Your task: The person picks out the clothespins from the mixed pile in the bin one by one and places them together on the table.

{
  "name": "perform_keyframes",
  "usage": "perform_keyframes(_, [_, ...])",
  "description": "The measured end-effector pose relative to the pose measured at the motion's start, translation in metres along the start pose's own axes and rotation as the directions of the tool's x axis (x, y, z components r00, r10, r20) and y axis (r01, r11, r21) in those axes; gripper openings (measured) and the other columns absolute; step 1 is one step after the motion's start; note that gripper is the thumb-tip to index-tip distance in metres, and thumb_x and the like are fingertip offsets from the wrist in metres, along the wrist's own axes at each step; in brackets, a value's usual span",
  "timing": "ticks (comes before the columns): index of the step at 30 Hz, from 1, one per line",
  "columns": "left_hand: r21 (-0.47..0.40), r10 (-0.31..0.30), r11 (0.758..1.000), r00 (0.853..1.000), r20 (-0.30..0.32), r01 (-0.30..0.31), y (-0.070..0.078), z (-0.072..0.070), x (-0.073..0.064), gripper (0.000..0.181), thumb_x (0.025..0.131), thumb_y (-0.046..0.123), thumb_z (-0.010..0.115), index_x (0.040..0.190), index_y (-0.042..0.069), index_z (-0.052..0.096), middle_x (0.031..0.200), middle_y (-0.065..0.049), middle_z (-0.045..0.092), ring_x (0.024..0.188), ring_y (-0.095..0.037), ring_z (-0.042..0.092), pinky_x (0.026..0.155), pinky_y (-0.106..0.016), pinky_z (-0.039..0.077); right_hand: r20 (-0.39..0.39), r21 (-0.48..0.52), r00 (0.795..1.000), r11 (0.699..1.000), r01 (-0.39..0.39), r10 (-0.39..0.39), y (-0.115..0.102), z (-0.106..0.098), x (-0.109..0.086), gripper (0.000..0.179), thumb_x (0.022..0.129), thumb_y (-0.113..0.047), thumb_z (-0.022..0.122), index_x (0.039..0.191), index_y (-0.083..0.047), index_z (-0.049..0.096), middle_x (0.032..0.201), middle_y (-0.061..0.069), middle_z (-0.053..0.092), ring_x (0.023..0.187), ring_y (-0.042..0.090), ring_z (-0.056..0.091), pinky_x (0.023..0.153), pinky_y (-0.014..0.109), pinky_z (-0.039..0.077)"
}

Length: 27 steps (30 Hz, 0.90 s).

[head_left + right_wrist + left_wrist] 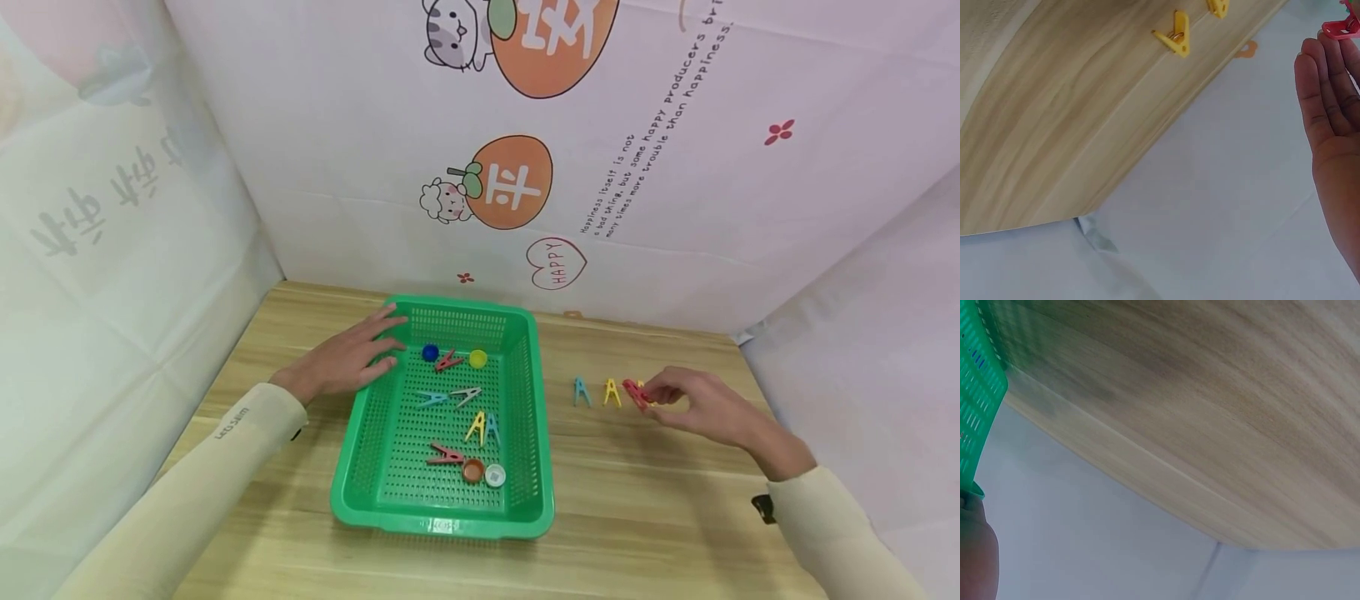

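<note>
Over the table (607,508), your grip sits well right of the basket (495,528), whose opposite rim lies beneath your left hand (348,358), fingers spread and gripping nothing. Your right hand (701,404) pinches the red peg (637,393) at its fingertips. Squeeze just enough to stop it twisting, and raise it straight up before any sideways swing: one yellow peg (1180,42) lies right beside the grip, another yellow peg (611,387) a little left, and a blue peg (581,387) farther left. The left wrist view adds the basket's outer wall, though whether your hand presses its rim you cannot tell. The head view half hides the nearest yellow peg behind your fingers; the right wrist view shows it whole, apart from the red one.
</note>
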<state>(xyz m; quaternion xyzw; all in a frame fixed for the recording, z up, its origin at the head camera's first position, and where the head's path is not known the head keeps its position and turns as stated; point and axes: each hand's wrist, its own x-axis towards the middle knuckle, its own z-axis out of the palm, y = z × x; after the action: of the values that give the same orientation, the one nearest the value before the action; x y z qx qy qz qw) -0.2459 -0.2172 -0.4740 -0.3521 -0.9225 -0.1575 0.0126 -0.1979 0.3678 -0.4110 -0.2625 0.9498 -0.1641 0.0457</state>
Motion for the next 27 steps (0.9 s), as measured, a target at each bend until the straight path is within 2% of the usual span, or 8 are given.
perform_keyframes(4, [0.006,0.005,1.0,1.0,0.002,-0.005,0.0,0.001,0.0,0.038,0.113,0.028,0.056,0.139,0.004,0.071,0.176,-0.02,0.035,0.17,-0.044,0.013,0.135,-0.063,0.024,-0.02,0.006,1.0,1.0,-0.019,0.019,0.01,0.0,-0.005,0.023,0.095,-0.023,0.085,0.114,-0.014,0.079,0.102,-0.009,0.075,0.091,0.002,0.067,0.079,0.032,0.062])
perform_keyframes(9, [0.001,0.005,1.0,1.0,0.001,-0.005,-0.001,0.002,0.0,0.038,0.113,0.027,0.056,0.138,0.003,0.071,0.176,-0.02,0.035,0.17,-0.044,0.012,0.135,-0.063,0.024,-0.044,0.008,0.998,0.999,-0.038,0.038,0.022,-0.001,-0.009,0.025,0.096,-0.026,0.085,0.116,-0.012,0.079,0.102,-0.009,0.076,0.09,0.003,0.068,0.079,0.032,0.061])
perform_keyframes(15, [0.008,0.012,1.0,1.0,-0.014,-0.012,-0.002,0.002,0.0,0.038,0.112,0.027,0.057,0.138,0.003,0.071,0.174,-0.021,0.037,0.169,-0.044,0.014,0.134,-0.064,0.025,-0.053,0.022,0.996,0.997,-0.072,0.073,0.034,0.0,-0.013,0.028,0.097,-0.028,0.084,0.117,-0.009,0.079,0.104,-0.005,0.077,0.09,0.003,0.068,0.081,0.038,0.064])
perform_keyframes(22, [0.01,0.0,1.0,1.0,0.011,0.0,-0.001,0.001,0.001,0.04,0.113,0.03,0.056,0.138,0.004,0.071,0.176,-0.02,0.036,0.17,-0.043,0.012,0.135,-0.062,0.024,-0.069,0.038,0.992,0.994,-0.106,0.109,0.048,0.003,-0.015,0.028,0.097,-0.027,0.084,0.115,-0.007,0.079,0.101,-0.003,0.078,0.087,-0.001,0.067,0.08,0.034,0.064])
perform_keyframes(27, [0.015,0.004,1.0,1.0,0.004,-0.004,-0.001,0.001,0.001,0.039,0.112,0.029,0.056,0.138,0.004,0.071,0.175,-0.02,0.036,0.17,-0.043,0.012,0.135,-0.063,0.024,-0.079,0.048,0.987,0.99,-0.136,0.14,0.056,0.004,-0.017,0.028,0.097,-0.026,0.084,0.114,-0.005,0.079,0.099,-0.001,0.078,0.086,-0.001,0.067,0.078,0.03,0.063])
